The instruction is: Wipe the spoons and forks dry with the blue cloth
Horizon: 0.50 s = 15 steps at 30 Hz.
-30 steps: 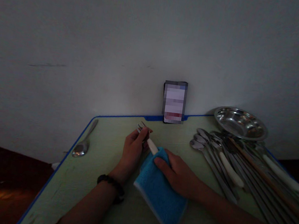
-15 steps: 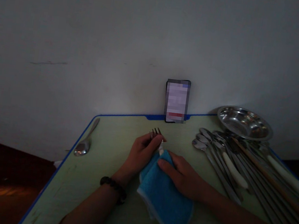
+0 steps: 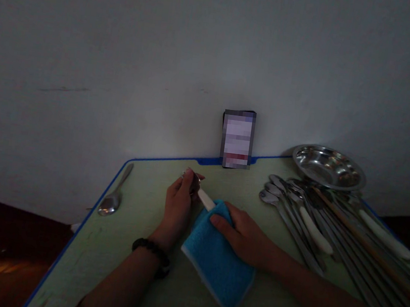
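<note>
My left hand [image 3: 183, 190] is closed round the metal head of a fork [image 3: 206, 199], whose tines are mostly hidden by the fingers. The fork's white handle slants down to the right into a blue cloth [image 3: 222, 255]. My right hand [image 3: 242, 230] grips the cloth, thumb on top, with the handle's lower end wrapped inside it. The cloth's free part hangs down towards me with a pale edge. A dark beaded bracelet [image 3: 151, 251] circles my left wrist.
A spoon [image 3: 111, 202] lies at the table's left edge. Several spoons, forks and long utensils [image 3: 315, 227] are heaped on the right, by a round steel bowl [image 3: 328, 166]. A phone [image 3: 237, 140] leans on the wall at the back of the pale green table [image 3: 140, 190].
My left hand has shifted left and turned, covering more of the tines. More of the white handle shows out of the cloth. The view has swung slightly right.
</note>
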Motion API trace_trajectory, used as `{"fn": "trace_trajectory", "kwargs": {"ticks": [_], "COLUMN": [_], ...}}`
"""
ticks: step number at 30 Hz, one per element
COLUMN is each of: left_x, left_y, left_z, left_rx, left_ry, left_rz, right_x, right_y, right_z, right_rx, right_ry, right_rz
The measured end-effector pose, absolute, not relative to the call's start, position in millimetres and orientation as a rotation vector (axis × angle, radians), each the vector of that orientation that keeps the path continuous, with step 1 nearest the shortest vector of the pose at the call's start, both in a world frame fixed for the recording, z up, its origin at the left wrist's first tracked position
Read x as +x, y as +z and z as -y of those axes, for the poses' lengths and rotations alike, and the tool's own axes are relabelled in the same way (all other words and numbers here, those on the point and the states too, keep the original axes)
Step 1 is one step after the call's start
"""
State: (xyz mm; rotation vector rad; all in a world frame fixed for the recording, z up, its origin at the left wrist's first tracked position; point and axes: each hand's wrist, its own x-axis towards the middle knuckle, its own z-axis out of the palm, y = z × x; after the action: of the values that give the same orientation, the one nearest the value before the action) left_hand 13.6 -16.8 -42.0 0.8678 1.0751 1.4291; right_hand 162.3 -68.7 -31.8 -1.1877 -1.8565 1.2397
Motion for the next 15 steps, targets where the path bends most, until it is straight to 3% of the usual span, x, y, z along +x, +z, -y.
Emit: {"fn": "trace_trajectory", "kwargs": {"ticks": [10, 15], "left_x": [15, 15], "left_y": [-31, -32], "left_z": [23, 18], "left_rx": [1.161, 0.903], "left_ry": [1.075, 1.183], "left_rz": [-1.082, -1.09], "right_x": [163, 162], "right_y": [-38, -37], "right_z": [66, 66], "right_rx": [-1.237, -1.217], "right_ry": [1.206, 1.237], "right_rz": [1.558, 1.613]}}
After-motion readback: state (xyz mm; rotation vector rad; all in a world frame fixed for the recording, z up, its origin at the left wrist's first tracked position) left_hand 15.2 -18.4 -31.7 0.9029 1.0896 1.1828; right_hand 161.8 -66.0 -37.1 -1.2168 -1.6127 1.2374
